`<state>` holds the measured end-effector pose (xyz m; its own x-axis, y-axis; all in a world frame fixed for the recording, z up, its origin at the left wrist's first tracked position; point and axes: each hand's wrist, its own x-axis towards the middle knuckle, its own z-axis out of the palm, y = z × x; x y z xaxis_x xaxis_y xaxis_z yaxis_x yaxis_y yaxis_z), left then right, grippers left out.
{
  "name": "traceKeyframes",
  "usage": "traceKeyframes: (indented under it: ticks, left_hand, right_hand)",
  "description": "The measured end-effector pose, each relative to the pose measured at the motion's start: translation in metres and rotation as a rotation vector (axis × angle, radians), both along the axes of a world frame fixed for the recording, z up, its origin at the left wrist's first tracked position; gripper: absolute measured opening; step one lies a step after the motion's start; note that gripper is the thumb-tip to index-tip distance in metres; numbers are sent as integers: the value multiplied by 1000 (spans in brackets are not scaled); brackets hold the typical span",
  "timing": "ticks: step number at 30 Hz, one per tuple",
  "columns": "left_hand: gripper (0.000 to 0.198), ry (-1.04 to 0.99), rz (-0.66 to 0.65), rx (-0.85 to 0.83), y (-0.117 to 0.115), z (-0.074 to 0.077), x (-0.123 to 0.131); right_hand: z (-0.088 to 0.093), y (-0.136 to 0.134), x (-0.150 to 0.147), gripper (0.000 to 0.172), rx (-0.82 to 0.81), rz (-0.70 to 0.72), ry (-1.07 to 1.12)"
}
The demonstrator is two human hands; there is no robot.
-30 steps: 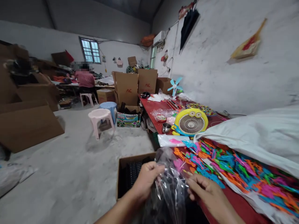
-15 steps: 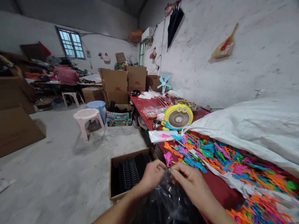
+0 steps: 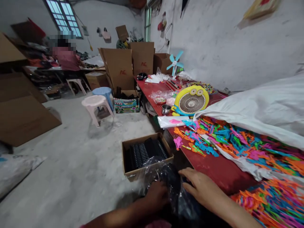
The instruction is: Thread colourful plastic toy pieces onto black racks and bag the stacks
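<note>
I judged the clear plastic bag [image 3: 164, 173] limp and slippery, best held at its gathered mouth; it sat low by the near edge of the desk [image 3: 213, 167], my right hand [image 3: 198, 186] spread flat on it and my left hand [image 3: 156, 194] behind the film, its grip unclear to me.

6 o'clock: left hand [image 3: 157, 195] at clear plastic bag [image 3: 155, 168] (grip hidden) | right hand [image 3: 201, 189] flat on bag | 12 o'clock of hands: cardboard box [image 3: 134, 173] of black parts

Left hand [image 3: 157, 197], right hand [image 3: 202, 189], both bare, forearms unsleeved (as far as seen)
</note>
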<state>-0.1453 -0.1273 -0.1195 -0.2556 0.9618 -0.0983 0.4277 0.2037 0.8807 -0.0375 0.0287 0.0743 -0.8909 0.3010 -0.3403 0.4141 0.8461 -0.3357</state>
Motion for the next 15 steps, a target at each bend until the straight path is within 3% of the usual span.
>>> traceKeyframes:
  ticks: [2, 4, 8, 10, 13, 15]
  left_hand:
    - [15, -83, 54, 35, 8, 7, -9]
    - [17, -177, 92, 69, 17, 23, -22]
    - [30, -709, 224, 225, 27, 80, -43]
    - [40, -875, 254, 257, 29, 110, -48]
    - [44, -840, 297, 266, 30, 138, -56]
    - [42, -713, 335, 257, 29, 144, -64]
  right_hand:
    - [-5, -3, -2, 39, -3, 24, -40]
    - [-8, -5, -3, 37, -5, 26, -12]
    - [-7, -3, -7, 53, -22, -16, 167]
    - [-3, -1, -12, 48, -40, -28, 245]
    - [7, 7, -16, 24, -30, -70, 288]
    - [17, 14, -14, 24, -23, -108, 323]
